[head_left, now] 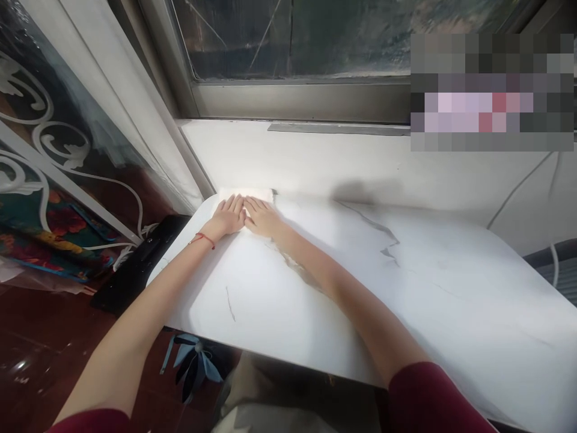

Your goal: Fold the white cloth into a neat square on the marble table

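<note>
A white cloth point(265, 194) lies flat at the far left corner of a white marble-patterned table point(279, 300), close to the wall. Both palms are laid on it. My left hand point(229, 216), with a red string bracelet at the wrist, rests on its left part with the fingers stretched out and pointing away from me. Beside it my right hand point(261, 216) lies flat, fingers extended; the two hands meet at the thumbs and forefingers. Most of the cloth is hidden under the hands.
A white wall point(315, 156) and a window point(293, 48) stand behind the table. To the left are a white curtain point(135, 108), white scrolled metalwork point(58, 144) and a black flat object point(139, 264). A blue and black pinwheel-like item point(198, 355) shows below. Cables point(518, 186) hang at right.
</note>
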A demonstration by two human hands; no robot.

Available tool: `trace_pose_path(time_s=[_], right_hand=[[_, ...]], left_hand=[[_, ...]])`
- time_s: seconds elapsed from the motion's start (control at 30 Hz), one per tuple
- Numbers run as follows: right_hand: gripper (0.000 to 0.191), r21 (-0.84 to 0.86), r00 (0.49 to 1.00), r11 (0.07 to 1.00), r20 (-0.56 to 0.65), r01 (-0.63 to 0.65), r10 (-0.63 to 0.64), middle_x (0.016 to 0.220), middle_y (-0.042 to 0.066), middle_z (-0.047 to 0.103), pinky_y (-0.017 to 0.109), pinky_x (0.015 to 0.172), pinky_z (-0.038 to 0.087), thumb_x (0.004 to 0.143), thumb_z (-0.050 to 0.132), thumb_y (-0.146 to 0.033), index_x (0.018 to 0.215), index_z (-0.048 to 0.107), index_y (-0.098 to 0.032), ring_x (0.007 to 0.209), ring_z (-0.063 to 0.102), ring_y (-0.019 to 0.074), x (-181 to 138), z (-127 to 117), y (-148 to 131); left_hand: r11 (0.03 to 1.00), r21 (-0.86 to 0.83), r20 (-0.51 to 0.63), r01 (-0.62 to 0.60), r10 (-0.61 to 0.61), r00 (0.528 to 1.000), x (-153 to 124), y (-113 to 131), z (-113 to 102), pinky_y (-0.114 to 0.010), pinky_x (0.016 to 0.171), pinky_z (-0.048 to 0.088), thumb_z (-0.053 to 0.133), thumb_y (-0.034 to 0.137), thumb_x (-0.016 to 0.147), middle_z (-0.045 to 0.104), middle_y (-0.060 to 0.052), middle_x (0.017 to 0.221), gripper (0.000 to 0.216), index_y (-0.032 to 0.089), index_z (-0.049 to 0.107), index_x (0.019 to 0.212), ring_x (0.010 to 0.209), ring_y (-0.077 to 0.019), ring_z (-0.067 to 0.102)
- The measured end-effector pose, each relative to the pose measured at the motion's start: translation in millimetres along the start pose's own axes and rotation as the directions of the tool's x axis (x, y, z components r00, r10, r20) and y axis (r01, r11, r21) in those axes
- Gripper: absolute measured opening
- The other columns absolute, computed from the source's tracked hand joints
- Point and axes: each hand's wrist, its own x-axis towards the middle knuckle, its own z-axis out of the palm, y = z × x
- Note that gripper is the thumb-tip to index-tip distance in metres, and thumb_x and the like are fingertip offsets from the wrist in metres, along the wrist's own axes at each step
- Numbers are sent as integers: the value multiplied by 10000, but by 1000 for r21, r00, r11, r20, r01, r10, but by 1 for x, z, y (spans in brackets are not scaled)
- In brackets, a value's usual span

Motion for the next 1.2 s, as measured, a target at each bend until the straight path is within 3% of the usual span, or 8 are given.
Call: trace_pose_path(time_s=[0.17,0.37,0.77,0.87,0.97,1.1,1.2], right_hand=[[560,12,999,999,-10,-45,45,1585,167,449,422,1235,285,973,413,-216,1492,478,-16,1481,393,259,7,3,26],[544,-2,995,995,-8,-103,103,1584,138,460,401,1235,281,984,386,-185,1498,478,-31,1476,401,237,17,5,35],[504,-55,984,983,-19,-176,175,1564,142,488,406,1273,226,1014,373,-186,1487,494,-61,1475,404,221,8,-4,18],[516,-58,988,986,-17,-155,154,1558,162,489,428,1268,234,1010,382,-199,1483,496,-28,1473,406,259,-11,-13,9],[541,-59,998,996,-14,-68,67,1542,204,495,483,1248,270,1002,391,-231,1471,502,14,1453,425,319,-50,-29,-5],[549,-20,996,996,-8,89,-89,1518,219,517,536,1217,329,999,346,-234,1456,515,20,1444,435,336,-131,-64,-36],[568,12,994,994,-15,107,-107,1553,201,480,525,1237,321,1011,344,-267,1493,479,2,1485,381,326,-194,-92,-63]], left_hand=[[999,-38,-27,-31,30,999,28,8,1,-447,1285,140,136,340,1030,186,-93,1707,646,89,221,1620,1586,-232,130],[998,-67,-20,7,-9,1000,46,11,-2,-435,1290,134,137,330,1024,192,-91,1707,653,68,225,1616,1586,-228,128],[998,-66,-157,8,-18,987,27,18,0,-456,1275,201,169,308,1025,270,-91,1683,623,109,317,1596,1567,-242,221],[999,-34,-183,-13,7,983,6,30,0,-473,1266,224,199,286,1018,296,-111,1668,616,92,343,1585,1556,-265,254],[998,15,-228,-66,68,971,-34,49,3,-499,1244,266,243,268,1005,335,-164,1640,613,41,385,1556,1536,-313,297],[988,32,-314,-151,154,937,-123,79,16,-529,1182,367,268,306,1010,429,-230,1571,602,4,486,1483,1487,-369,383],[964,19,-436,-264,245,866,-194,104,27,-524,1180,391,316,388,1028,435,-215,1572,614,47,445,1523,1494,-359,376]])
